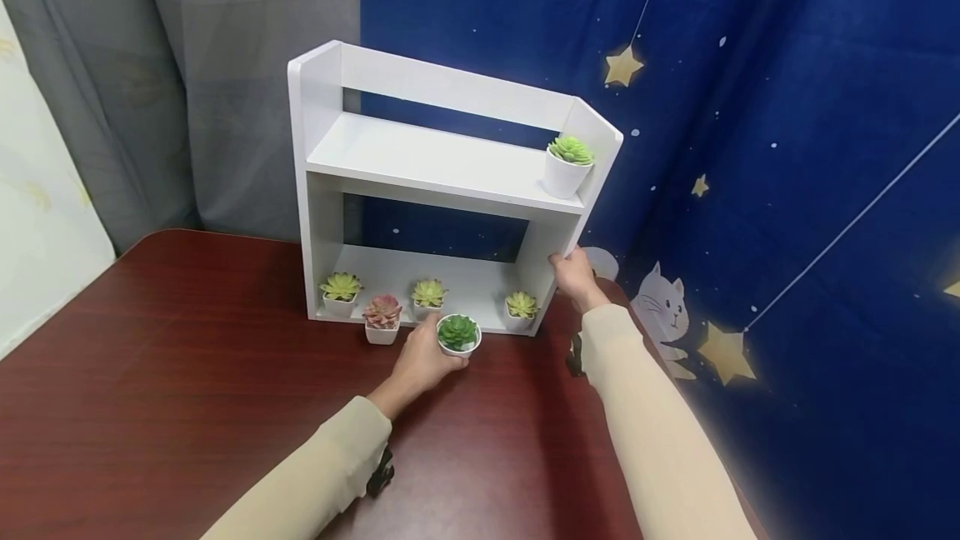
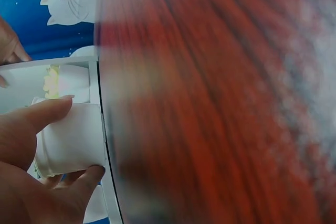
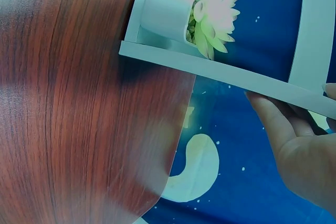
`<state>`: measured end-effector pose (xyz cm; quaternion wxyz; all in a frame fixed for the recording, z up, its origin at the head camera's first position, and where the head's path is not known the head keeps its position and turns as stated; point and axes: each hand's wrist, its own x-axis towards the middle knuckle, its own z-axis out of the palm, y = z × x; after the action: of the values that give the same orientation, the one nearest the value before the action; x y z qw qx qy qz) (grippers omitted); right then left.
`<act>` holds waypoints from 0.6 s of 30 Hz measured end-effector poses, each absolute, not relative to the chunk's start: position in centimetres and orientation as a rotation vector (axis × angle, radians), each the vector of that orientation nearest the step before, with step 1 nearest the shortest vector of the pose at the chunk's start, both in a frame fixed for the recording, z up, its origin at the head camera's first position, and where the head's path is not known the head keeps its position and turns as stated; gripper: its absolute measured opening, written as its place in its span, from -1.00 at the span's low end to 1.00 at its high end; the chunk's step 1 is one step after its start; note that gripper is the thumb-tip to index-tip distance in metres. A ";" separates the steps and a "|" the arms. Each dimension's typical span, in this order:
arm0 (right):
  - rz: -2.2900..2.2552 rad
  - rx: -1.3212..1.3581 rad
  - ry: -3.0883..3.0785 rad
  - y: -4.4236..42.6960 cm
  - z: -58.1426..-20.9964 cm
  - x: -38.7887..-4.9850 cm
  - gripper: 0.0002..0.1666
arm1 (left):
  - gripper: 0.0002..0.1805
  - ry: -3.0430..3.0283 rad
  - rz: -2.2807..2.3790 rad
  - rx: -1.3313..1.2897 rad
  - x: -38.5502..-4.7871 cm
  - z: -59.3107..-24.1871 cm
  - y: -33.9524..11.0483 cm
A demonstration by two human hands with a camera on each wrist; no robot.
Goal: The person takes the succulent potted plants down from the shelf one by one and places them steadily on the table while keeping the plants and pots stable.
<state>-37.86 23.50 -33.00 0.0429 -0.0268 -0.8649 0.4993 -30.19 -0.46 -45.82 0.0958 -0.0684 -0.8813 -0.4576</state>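
Note:
My left hand (image 1: 426, 359) grips a white round pot (image 2: 71, 139) holding a dark green succulent (image 1: 457, 332), just in front of the white shelf (image 1: 442, 169). Thumb and fingers lie on opposite sides of that pot in the left wrist view. My right hand (image 1: 577, 277) holds the edge of the shelf's right side panel (image 3: 226, 80). On the lower board stand yellow-green succulents at left (image 1: 341, 288), middle (image 1: 429, 293) and right (image 1: 521, 307). A reddish succulent (image 1: 382, 317) in a square white pot sits at the shelf's front edge. One bright green succulent (image 1: 570, 161) occupies the upper board's right end.
The shelf stands on a dark red wooden table (image 1: 225, 407), near its back edge. Behind it hang a grey curtain (image 1: 247, 90) and a blue curtain (image 1: 750, 148) printed with stars and a cat. At far left is a whitish surface (image 1: 37, 215).

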 end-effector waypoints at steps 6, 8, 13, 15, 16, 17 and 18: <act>1.525 -0.081 -2.648 23.5 -33.0 -38.0 -0.35 | -0.11 -2.618 -1.341 -0.191 -30.6 -46.2 -0.7; 1.521 -0.078 -2.652 23.5 -33.0 -38.1 -0.35 | -0.12 -2.626 -1.346 -0.185 -30.7 -46.3 -0.7; 1.524 -0.076 -2.651 23.6 -33.1 -38.2 -0.35 | -0.14 -2.645 -1.346 -0.194 -30.8 -46.3 -0.7; 1.526 -0.081 -2.651 23.7 -33.2 -38.2 -0.35 | -0.14 -2.654 -1.342 -0.194 -30.7 -46.2 -0.7; 1.525 -0.082 -2.651 23.7 -33.3 -38.3 -0.35 | -0.14 -2.657 -1.341 -0.193 -30.7 -46.3 -0.7; 1.522 -0.085 -2.651 23.7 -33.3 -38.3 -0.35 | -0.14 -2.659 -1.339 -0.193 -30.7 -46.3 -0.7; 1.518 -0.087 -2.650 23.7 -33.4 -38.3 -0.35 | -0.15 -2.659 -1.337 -0.192 -30.6 -46.2 -0.7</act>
<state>-38.32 23.68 -33.40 0.0430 -0.0286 -0.8666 0.4963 -30.65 -0.70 -46.25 0.0793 -0.0642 -0.8887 -0.4469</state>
